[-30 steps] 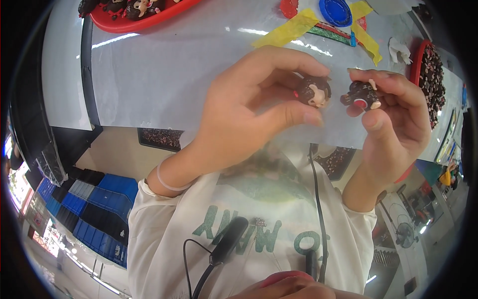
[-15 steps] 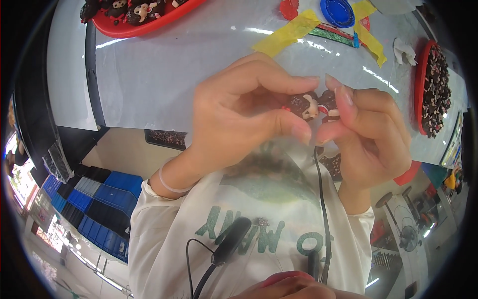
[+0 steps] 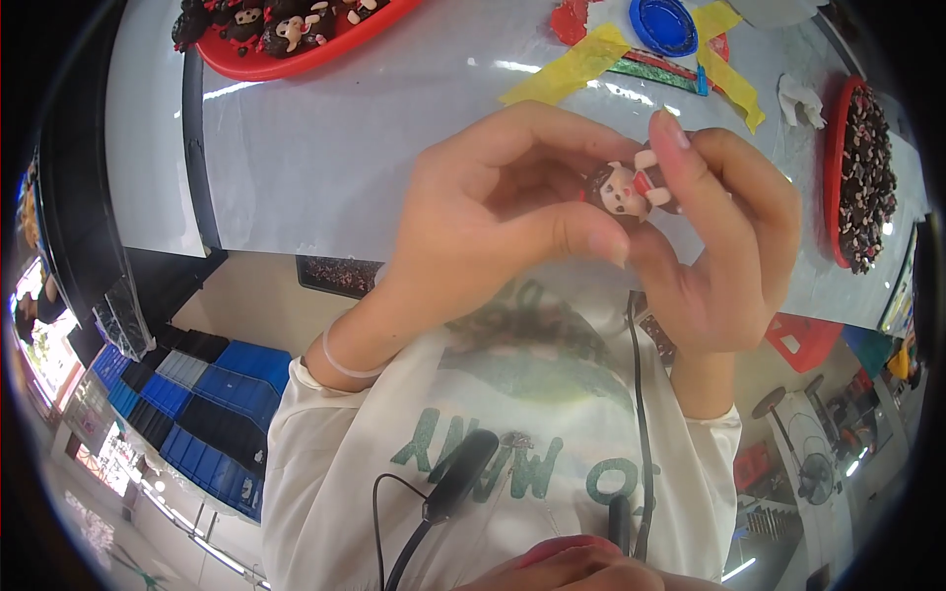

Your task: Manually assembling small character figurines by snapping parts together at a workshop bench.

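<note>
Upper left of the frame: red tray [image 3: 296,61] of finished brown monkey figurines on the grey tabletop [image 3: 325,158]. Centre: left hand [image 3: 483,222] curled, thumb and fingers pinching the small monkey figurine [image 3: 627,189] from its left side. Just right of centre, held above the table edge: that figurine, dark brown head and body, pale peach face, pale hands, a touch of red at the chest, tilted face-down toward the camera. Right: right hand [image 3: 724,251] closed on the same figurine, index finger laid over its top, thumb beneath. Probably a joining or fit-checking step, two parts pressed together; next move likely calls for a firm, aligned squeeze without twisting. Far right: second red tray [image 3: 836,167] heaped with small dark parts; upper right, yellow tape strips [image 3: 581,71] and blue lid [image 3: 662,22].
</note>
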The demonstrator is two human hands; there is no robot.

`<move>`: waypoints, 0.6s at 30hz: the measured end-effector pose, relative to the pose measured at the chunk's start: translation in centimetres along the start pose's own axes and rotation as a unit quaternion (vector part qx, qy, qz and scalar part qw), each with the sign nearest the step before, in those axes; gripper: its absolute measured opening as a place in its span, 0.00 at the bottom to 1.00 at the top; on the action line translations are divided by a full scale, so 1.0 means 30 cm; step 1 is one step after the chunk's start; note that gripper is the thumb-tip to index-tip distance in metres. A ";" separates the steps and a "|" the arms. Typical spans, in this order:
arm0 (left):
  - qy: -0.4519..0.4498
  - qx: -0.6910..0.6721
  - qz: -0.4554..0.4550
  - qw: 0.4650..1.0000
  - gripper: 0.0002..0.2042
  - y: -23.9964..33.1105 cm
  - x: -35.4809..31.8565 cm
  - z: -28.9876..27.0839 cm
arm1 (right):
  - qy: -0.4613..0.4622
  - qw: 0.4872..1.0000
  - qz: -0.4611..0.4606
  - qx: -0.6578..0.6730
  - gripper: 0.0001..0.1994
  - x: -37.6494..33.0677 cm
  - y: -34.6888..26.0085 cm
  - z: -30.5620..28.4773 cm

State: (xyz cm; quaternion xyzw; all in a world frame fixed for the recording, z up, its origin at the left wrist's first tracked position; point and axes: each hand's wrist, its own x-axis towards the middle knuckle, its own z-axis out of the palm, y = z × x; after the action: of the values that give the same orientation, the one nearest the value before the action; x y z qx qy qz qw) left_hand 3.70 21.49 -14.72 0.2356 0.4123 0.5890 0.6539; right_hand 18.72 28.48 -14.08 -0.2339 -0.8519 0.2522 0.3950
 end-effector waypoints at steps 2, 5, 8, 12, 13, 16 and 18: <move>0.007 -0.002 0.014 1.000 0.22 -0.007 0.006 0.000 | -0.008 0.995 -0.074 -0.061 0.25 0.015 0.016 0.002; 0.000 0.005 0.047 0.999 0.19 -0.012 0.009 -0.003 | 0.003 0.996 -0.072 -0.061 0.21 0.008 0.009 0.027; -0.030 0.019 0.061 0.997 0.19 -0.005 0.008 -0.014 | -0.025 0.996 -0.062 -0.058 0.18 0.020 -0.015 0.014; -0.026 0.073 0.099 0.992 0.21 0.057 0.017 -0.026 | 0.012 1.000 0.019 0.012 0.20 0.010 -0.023 -0.003; -0.017 0.119 0.137 0.983 0.21 0.075 0.012 -0.036 | 0.000 0.999 0.045 0.006 0.19 0.010 -0.027 -0.036; 0.010 0.304 0.221 0.927 0.23 0.192 0.035 -0.102 | 0.009 0.998 0.053 -0.017 0.19 -0.008 0.004 -0.065; 0.032 0.404 0.319 0.857 0.23 0.242 0.064 -0.157 | 0.011 0.998 0.055 -0.031 0.19 -0.018 0.011 -0.063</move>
State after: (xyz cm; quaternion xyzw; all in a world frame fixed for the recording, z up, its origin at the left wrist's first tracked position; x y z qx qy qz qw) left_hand -4.39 23.92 -12.06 0.5784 0.5368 0.5543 0.2645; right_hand 20.58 28.87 -13.51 -0.2954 -0.8405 0.2448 0.3825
